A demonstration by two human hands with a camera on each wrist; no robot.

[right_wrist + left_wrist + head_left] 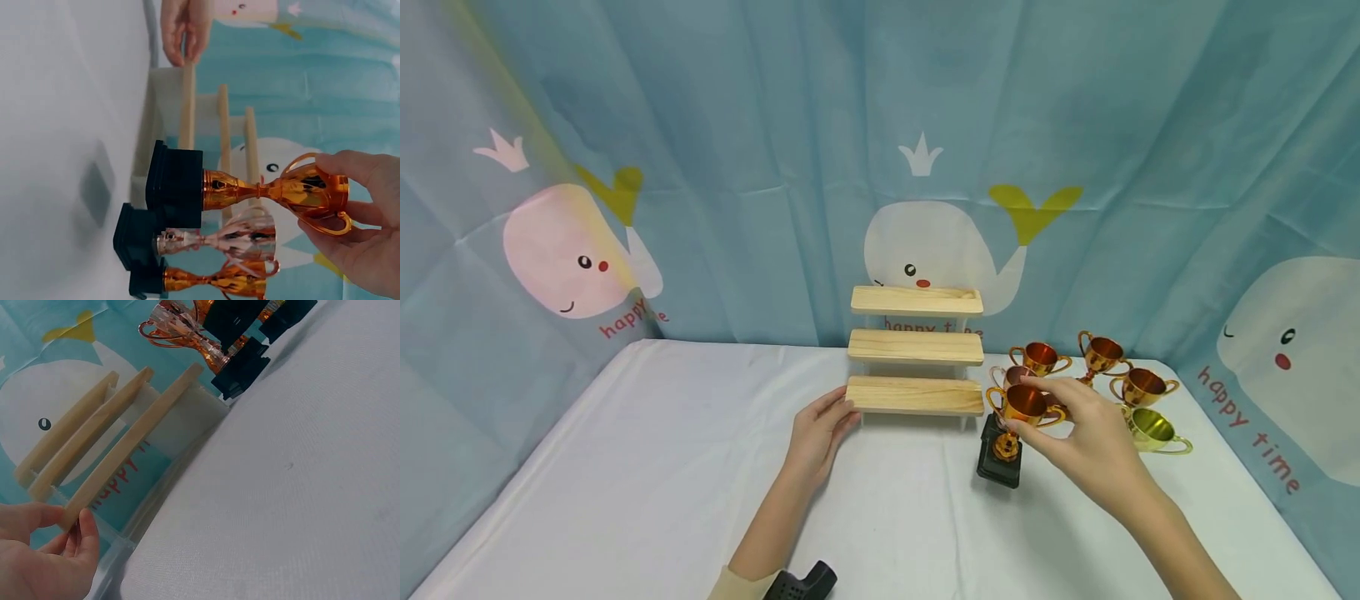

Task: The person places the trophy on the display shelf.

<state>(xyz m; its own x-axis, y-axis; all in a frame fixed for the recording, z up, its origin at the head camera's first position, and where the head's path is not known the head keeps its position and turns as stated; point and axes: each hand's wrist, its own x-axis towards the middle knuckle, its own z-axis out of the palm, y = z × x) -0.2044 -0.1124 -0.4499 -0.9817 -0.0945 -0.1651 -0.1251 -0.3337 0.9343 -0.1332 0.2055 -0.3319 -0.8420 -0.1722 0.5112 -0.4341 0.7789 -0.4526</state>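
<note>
My right hand (1093,442) grips a small orange-gold trophy (1024,405) by its cup, thumb on one side and fingers on the other. In the right wrist view this trophy's black base (176,187) hangs above the table, its shadow apart from it. A three-tier wooden display stand (916,395) with clear side supports stands at the table's back. My left hand (820,432) pinches the left end of its lowest board, with the thumb on top and fingers beneath in the left wrist view. All three boards are bare.
Several more trophies stand at the back right: a rose-coloured one (247,237), orange-gold ones such as this trophy (1103,353), and a yellow-gold one (1152,427). A white cloth covers the table (662,467). Behind hangs a blue curtain (737,208) with whale prints.
</note>
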